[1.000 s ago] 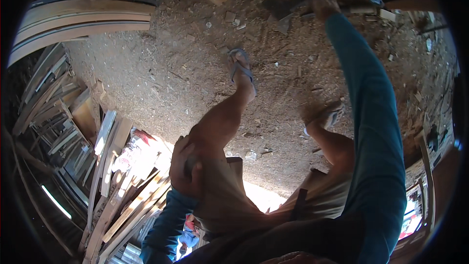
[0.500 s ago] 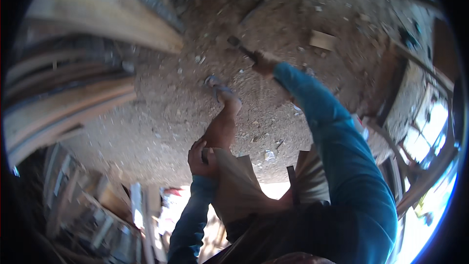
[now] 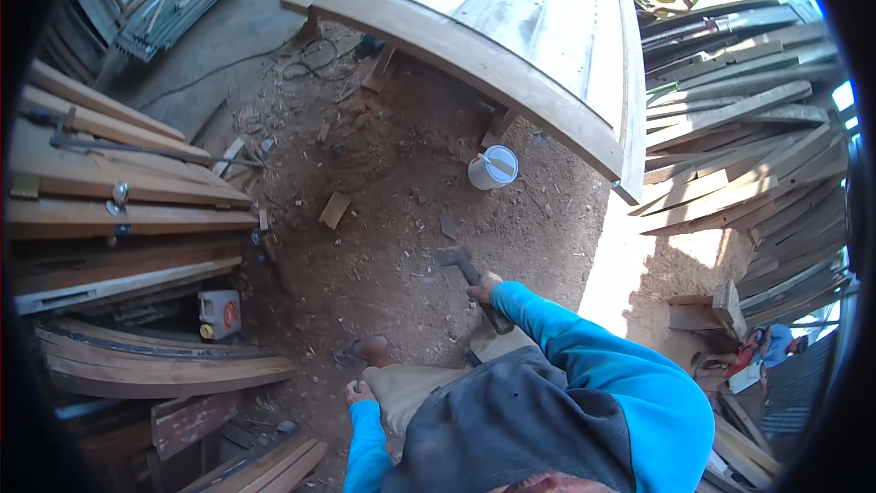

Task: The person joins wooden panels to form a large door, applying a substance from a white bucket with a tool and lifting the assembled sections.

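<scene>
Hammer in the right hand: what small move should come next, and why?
Probably lower it or carry it on toward the work. The right hand grips the hammer by its handle, head out over bare dirt floor, touching nothing. The left hand rests on the knee, holding nothing.

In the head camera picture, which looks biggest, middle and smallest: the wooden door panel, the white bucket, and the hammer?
1. Wooden door panel, by far the largest.
2. White bucket and hammer look about alike; the hammer is nearer and partly hidden in the right hand, so ranking is unsure.
</scene>
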The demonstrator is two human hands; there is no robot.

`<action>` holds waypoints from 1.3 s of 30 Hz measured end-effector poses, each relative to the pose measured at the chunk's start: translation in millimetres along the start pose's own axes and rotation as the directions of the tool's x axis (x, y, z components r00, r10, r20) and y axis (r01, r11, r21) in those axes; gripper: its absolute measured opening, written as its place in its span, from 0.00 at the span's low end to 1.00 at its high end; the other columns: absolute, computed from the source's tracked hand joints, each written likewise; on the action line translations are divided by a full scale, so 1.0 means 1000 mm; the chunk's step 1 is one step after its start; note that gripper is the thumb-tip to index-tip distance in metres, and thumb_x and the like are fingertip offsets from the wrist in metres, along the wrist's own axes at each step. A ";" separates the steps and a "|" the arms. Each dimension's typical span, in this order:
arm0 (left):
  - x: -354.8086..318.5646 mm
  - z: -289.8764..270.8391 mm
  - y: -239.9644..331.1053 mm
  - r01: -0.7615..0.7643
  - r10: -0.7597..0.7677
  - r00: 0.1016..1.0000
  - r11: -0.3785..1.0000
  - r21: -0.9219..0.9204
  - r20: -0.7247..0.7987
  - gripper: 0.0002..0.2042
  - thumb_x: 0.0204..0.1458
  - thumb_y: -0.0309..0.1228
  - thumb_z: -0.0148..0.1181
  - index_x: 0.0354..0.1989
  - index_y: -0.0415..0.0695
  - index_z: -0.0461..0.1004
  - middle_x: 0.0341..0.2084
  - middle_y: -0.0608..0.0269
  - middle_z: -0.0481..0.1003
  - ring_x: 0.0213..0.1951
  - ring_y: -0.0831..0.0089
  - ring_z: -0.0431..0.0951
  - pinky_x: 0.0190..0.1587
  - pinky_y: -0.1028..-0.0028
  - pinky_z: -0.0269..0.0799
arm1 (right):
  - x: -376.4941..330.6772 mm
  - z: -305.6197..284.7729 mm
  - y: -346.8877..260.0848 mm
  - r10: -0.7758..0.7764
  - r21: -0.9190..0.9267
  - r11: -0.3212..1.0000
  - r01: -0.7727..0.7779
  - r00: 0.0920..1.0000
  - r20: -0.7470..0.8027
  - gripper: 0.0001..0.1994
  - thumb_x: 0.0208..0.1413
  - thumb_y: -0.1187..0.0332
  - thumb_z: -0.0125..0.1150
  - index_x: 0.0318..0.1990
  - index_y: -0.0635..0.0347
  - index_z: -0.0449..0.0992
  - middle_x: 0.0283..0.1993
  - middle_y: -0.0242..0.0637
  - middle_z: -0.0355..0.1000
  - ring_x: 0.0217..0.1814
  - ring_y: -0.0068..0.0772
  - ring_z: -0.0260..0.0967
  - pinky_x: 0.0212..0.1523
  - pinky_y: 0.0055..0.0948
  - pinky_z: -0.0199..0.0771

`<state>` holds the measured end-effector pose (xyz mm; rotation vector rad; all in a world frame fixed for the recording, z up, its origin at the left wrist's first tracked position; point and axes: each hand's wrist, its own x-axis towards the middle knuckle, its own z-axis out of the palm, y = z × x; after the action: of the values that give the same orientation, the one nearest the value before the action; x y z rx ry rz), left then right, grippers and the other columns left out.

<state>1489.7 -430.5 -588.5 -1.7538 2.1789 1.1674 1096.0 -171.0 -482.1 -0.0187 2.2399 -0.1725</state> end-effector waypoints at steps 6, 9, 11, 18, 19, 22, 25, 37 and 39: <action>-0.082 0.043 0.150 -0.150 0.132 0.981 0.982 0.117 0.144 0.19 0.52 0.40 0.59 0.46 0.37 0.74 0.39 0.48 0.77 0.42 0.57 0.77 0.46 0.62 0.72 | -0.031 -0.014 0.266 0.343 0.786 0.549 -0.286 0.934 0.100 0.23 0.49 0.56 0.63 0.41 0.73 0.77 0.37 0.54 0.77 0.35 0.45 0.78 0.37 0.41 0.79; -0.117 0.123 0.241 -0.163 0.222 0.925 0.965 -0.206 0.309 0.23 0.57 0.45 0.57 0.51 0.38 0.72 0.42 0.48 0.77 0.45 0.59 0.77 0.48 0.62 0.73 | -0.073 -0.061 0.354 0.260 0.970 -0.083 -0.227 0.935 0.241 0.16 0.54 0.61 0.60 0.37 0.69 0.72 0.29 0.46 0.73 0.25 0.36 0.72 0.26 0.34 0.76; -0.149 0.167 0.325 0.000 0.167 0.847 0.949 -0.314 0.505 0.25 0.58 0.47 0.55 0.55 0.39 0.68 0.47 0.46 0.75 0.49 0.58 0.76 0.50 0.60 0.72 | -0.088 -0.079 0.405 0.170 0.900 -0.432 -0.060 0.975 0.146 0.17 0.57 0.61 0.57 0.41 0.69 0.67 0.31 0.43 0.71 0.25 0.33 0.71 0.24 0.28 0.74; -0.226 0.198 0.577 0.112 0.405 0.741 0.712 -0.693 0.536 0.37 0.58 0.58 0.49 0.68 0.48 0.49 0.59 0.43 0.66 0.60 0.50 0.66 0.57 0.55 0.67 | -0.119 -0.286 0.426 0.144 0.816 -0.473 0.332 0.943 -0.300 0.16 0.54 0.65 0.56 0.42 0.72 0.68 0.36 0.43 0.71 0.31 0.30 0.71 0.28 0.27 0.76; -0.232 0.204 0.606 0.144 0.402 0.753 0.673 -0.726 0.522 0.38 0.57 0.60 0.49 0.69 0.49 0.48 0.59 0.43 0.65 0.61 0.49 0.65 0.57 0.54 0.66 | -0.092 -0.299 0.443 0.196 0.880 -0.268 0.393 0.916 -0.350 0.15 0.54 0.66 0.56 0.41 0.73 0.69 0.35 0.44 0.71 0.30 0.30 0.71 0.28 0.27 0.76; -0.240 0.214 0.659 0.163 0.367 0.818 0.592 -0.789 0.444 0.40 0.54 0.61 0.51 0.69 0.51 0.47 0.58 0.43 0.65 0.61 0.50 0.65 0.57 0.54 0.66 | -0.053 -0.362 0.464 0.196 0.905 -0.194 0.379 0.919 -0.343 0.16 0.53 0.66 0.56 0.42 0.72 0.69 0.33 0.47 0.72 0.28 0.32 0.72 0.28 0.31 0.77; -0.231 0.224 0.682 0.166 0.333 0.869 0.499 -0.851 0.365 0.38 0.55 0.59 0.53 0.68 0.51 0.51 0.58 0.47 0.65 0.59 0.52 0.66 0.55 0.50 0.67 | -0.033 -0.410 0.463 0.222 0.872 -0.237 0.429 0.897 -0.382 0.17 0.55 0.64 0.57 0.40 0.75 0.69 0.30 0.44 0.71 0.24 0.31 0.70 0.26 0.29 0.76; -0.224 0.295 0.702 -0.240 0.265 0.957 0.493 -0.836 -0.119 0.36 0.62 0.55 0.42 0.64 0.31 0.58 0.62 0.45 0.63 0.61 0.59 0.65 0.64 0.65 0.60 | 0.090 -0.645 0.531 0.133 0.879 0.106 0.465 0.869 -0.476 0.13 0.58 0.66 0.53 0.44 0.67 0.69 0.33 0.47 0.76 0.25 0.32 0.73 0.27 0.30 0.77; -0.225 0.294 0.699 -0.313 0.190 0.949 0.668 -0.676 -0.251 0.36 0.62 0.55 0.43 0.63 0.30 0.59 0.61 0.46 0.64 0.59 0.59 0.67 0.62 0.67 0.63 | 0.135 -0.702 0.554 0.050 0.880 0.066 0.471 0.879 -0.475 0.13 0.59 0.65 0.53 0.44 0.67 0.70 0.33 0.48 0.76 0.25 0.31 0.73 0.25 0.29 0.77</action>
<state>846.1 -46.2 -334.7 -1.8502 2.2821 2.2699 490.5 451.0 -226.8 0.4734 1.9531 -2.0830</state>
